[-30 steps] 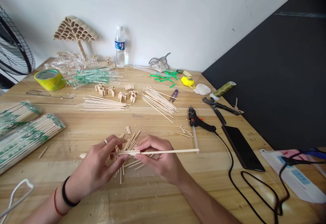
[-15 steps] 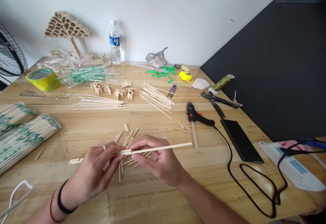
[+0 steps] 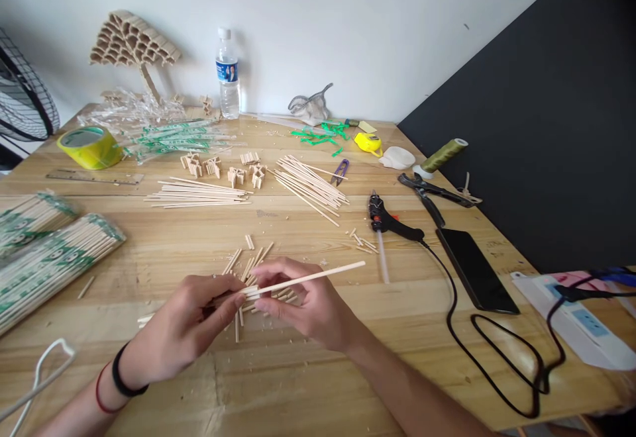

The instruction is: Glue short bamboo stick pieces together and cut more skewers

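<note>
"What's the left hand (image 3: 189, 318) gripping?"
"A few short wooden sticks (image 3: 251, 290), held in a pinch."
"And the right hand (image 3: 311, 304)?"
"Closed on a longer wooden stick (image 3: 328, 273), its left end beside the short ones, over the loose cut pieces (image 3: 248, 268)."
"Where's the hot glue gun (image 3: 395, 226)?"
"On the table (image 3: 283, 390), right of both hands."

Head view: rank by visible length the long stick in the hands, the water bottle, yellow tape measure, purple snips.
1. Long stick, though nearest the camera
2. Water bottle
3. Yellow tape measure and purple snips: too alike to rank
</note>
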